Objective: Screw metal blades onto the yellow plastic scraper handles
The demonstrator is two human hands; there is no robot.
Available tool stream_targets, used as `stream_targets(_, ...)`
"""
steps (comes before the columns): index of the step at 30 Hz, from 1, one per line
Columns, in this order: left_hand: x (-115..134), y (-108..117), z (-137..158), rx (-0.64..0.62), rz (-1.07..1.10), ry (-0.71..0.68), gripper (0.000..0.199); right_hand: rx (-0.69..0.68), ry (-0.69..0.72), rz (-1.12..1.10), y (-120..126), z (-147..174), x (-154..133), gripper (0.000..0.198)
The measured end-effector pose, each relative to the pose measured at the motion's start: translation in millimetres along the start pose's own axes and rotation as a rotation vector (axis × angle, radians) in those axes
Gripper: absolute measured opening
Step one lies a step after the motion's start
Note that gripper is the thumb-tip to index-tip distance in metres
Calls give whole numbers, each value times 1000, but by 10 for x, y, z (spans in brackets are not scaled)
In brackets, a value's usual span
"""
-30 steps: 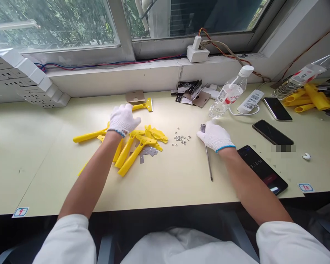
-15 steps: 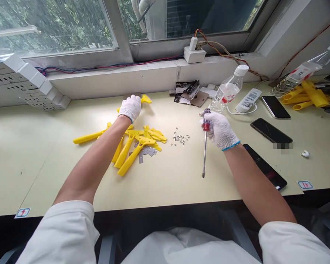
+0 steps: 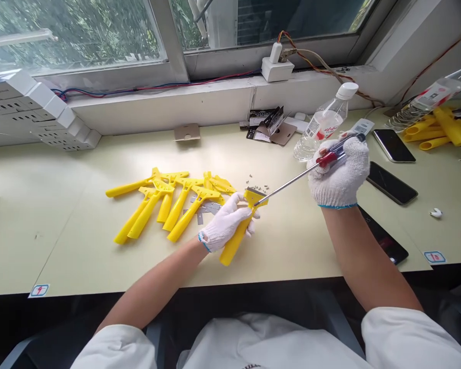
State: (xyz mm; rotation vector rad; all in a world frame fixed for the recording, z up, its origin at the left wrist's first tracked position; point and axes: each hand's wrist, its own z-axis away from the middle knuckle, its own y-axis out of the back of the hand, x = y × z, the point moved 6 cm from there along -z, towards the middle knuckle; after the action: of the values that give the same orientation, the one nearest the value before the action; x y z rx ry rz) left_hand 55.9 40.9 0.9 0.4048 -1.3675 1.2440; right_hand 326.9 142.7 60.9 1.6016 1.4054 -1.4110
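Observation:
In a white knit glove, my left hand (image 3: 226, 221) is closed around a yellow scraper (image 3: 236, 241), its handle slanting down toward the table's front edge. A dark metal strip shows along the scraper's head. My right hand (image 3: 340, 174), gloved too, grips a screwdriver (image 3: 328, 159) by its red and clear handle. The shaft slopes down to the left, and its tip meets the scraper head. Left of my left hand lie several yellow scraper handles (image 3: 149, 210) in a loose pile. Grey flat blades (image 3: 207, 207) lie partly under them. Small screws (image 3: 256, 186) are scattered behind the held scraper.
Behind my right hand stands a water bottle (image 3: 325, 123), near folded black cards (image 3: 269, 123). Phones (image 3: 392, 183) and an earbud (image 3: 436, 212) lie to the right. A brown card piece (image 3: 187, 132) sits by the wall; white boxes (image 3: 42, 110) are stacked at left.
My left hand has come from the back of the table toward me and now holds a scraper. My right hand has raised and turned the screwdriver, bringing its tip to the scraper head.

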Motion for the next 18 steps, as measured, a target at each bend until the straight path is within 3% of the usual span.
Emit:
stream_targets(4,-189,21,-45,-27,-38,27,37,108,209,-51,-45,98,-116,41)
stream_targets(13,-215,33,-54,-21,-45,79,32,13,428,-97,-184,124,-47,33)
stream_targets(18,-235,72,-67,9,-34,146,19,-108,540,-145,-292,266,-298,31)
